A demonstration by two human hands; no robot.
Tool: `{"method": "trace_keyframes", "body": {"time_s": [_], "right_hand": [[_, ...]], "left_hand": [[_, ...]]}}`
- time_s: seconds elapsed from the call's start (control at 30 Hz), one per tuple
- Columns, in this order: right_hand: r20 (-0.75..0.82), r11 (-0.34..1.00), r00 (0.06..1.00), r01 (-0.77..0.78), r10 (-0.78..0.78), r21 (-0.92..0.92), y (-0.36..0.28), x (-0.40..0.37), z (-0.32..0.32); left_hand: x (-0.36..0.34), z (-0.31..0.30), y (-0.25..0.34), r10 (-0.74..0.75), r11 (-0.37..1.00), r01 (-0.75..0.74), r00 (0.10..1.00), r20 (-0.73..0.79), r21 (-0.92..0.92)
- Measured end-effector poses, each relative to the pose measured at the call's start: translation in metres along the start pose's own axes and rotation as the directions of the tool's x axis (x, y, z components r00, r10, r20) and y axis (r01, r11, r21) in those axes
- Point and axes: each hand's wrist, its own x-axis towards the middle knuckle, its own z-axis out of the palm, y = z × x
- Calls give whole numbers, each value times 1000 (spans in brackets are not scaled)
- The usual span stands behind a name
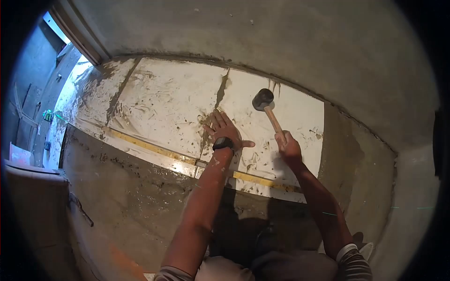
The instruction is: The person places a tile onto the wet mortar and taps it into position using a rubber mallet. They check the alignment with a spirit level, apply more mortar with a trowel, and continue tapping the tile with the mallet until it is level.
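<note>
My left hand (225, 130), a dark watch on its wrist, lies flat with fingers spread over the joint between two pale floor tiles. In my right hand (289, 149) is the wooden handle of a rubber mallet (263, 99), gripped near its lower end. Its black head is over the right-hand tile (300, 124), which is smeared with wet mortar. The neighbouring tile (173, 93) carries more grey smears. A yellow spirit level (150, 148) lies along the tiles' front edge and passes beneath my left forearm.
Wet mortar (117, 173) covers the floor in front of the tiles, and more grey bed (340, 145) lies to the right. A bare wall (300, 42) runs behind the row. At the left is a doorway (77, 33), with a small green-lit device (47, 115) near it.
</note>
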Motion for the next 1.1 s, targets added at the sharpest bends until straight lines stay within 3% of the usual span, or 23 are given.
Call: {"method": "trace_keyframes", "body": {"time_s": [0.17, 0.2, 0.27, 0.33, 0.4, 0.47, 0.57, 0.77, 0.83, 0.93, 1.1], "right_hand": [[-52, 989, 996, 74, -68, 126, 18, -9, -9], [9, 993, 998, -63, 62, 104, 13, -15, -18], [29, 988, 989, -145, 144, 44, 23, -26, -29], [15, 997, 998, -67, 67, 24, 22, -41, -48], [8, 992, 993, -121, 122, -43, 21, -55, -64], [1, 986, 1000, -27, 28, -162, 31, -67, -80], [80, 979, 994, -58, 75, -196, 50, -78, -101], [46, 982, 997, -58, 67, -180, 61, -83, -97], [-25, 948, 1000, -16, 8, -317, 77, -84, -90], [-32, 934, 997, 50, -66, -355, 65, -89, -86], [-15, 952, 993, -118, 119, -281, 27, -93, -86]], "left_hand": [[-4, 2, 2, -2, 999, -1, 999, -46, -52], [-9, 6, 2, 9, 997, -15, 997, -80, -74], [-19, 32, 4, 157, 985, -170, 939, -306, -18], [-52, 36, 14, 282, 944, -325, 888, -363, -61], [-91, 38, 19, 464, 826, -545, 802, -375, -145], [-126, 58, 27, 592, 723, -676, 713, -375, -144], [-166, 67, 20, 769, 545, -810, 586, -256, -218], [-188, 100, -4, 830, 509, -854, 520, -203, -107], [-192, 95, -8, 838, 508, -857, 515, -179, -87], [-194, 93, -12, 829, 524, -849, 527, -188, -69], [-191, 101, -7, 781, 558, -829, 538, -317, -32]]}}
